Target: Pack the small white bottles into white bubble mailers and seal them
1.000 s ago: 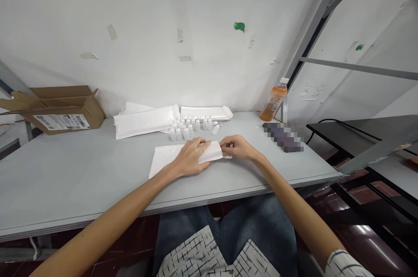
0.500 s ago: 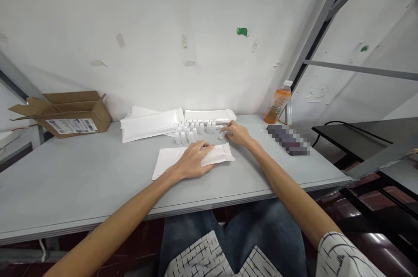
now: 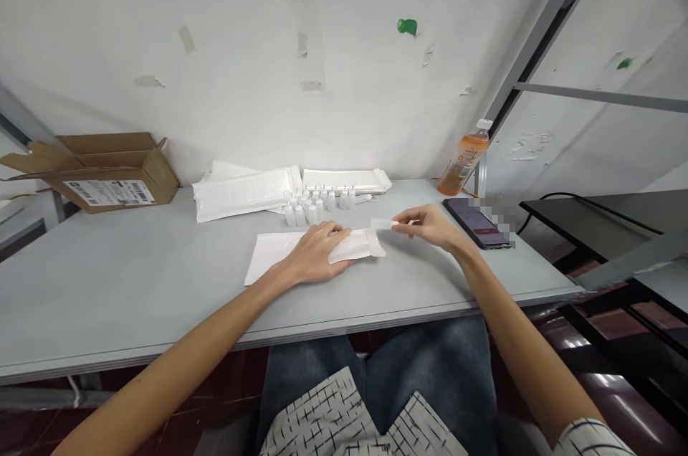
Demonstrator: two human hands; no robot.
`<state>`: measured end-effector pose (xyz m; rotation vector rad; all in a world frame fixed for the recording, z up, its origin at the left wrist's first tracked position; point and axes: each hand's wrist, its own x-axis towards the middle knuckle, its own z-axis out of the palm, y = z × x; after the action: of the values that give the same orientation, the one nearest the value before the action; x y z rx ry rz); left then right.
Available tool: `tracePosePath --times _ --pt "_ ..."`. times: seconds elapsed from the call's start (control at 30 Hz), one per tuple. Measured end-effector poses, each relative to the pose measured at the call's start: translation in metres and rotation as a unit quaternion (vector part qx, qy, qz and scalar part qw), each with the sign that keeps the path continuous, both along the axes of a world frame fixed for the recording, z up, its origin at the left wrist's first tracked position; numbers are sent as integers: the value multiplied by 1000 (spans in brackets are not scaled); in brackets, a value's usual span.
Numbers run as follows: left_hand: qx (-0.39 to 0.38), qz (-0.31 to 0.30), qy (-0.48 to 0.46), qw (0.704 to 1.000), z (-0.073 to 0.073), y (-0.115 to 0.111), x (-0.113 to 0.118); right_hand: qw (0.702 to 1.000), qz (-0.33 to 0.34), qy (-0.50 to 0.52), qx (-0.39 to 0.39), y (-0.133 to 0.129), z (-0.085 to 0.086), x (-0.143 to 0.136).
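Observation:
My left hand rests on a white padded envelope lying crosswise on the table, its fingers and thumb closed around the middle. The envelope's open end points right. Just beyond that end, my right hand pinches a small white bottle, held on its side and pointing toward the envelope's mouth. Behind my left hand stands a cluster of several small white bottles with thin tips. One more bottle appears to lie on its side to the right of the cluster.
White padded envelopes lie by the wall, with another stack beside them. At the left stands an open cardboard box. A bottle of orange drink leans at the back right, near a phone. The table's front edge is close to my lap.
My right hand has picked up a small bottle from beside the cluster and brought it right and nearer, to the envelope's mouth. My left hand keeps its hold. The view has tilted down slightly.

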<state>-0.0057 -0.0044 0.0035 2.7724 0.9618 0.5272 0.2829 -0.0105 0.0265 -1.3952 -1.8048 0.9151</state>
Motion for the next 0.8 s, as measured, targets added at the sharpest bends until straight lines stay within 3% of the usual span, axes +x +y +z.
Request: tracePosePath --times 0.23,0.47,0.53,0.7,0.8 --pt "0 -4 15 1000 -1 -1 1 993 106 -56 -13 -2 -8 -32" --pt "5 -2 -28 1000 -4 2 0 974 224 -12 -33 -1 -6 -62" --pt "5 10 -40 999 -2 2 -1 976 208 32 -53 0 -4 -59" --pt "32 14 -62 997 2 2 -2 986 96 119 -62 3 -2 -52" --pt "29 15 -64 997 2 1 -2 988 95 117 -29 3 -5 -56"
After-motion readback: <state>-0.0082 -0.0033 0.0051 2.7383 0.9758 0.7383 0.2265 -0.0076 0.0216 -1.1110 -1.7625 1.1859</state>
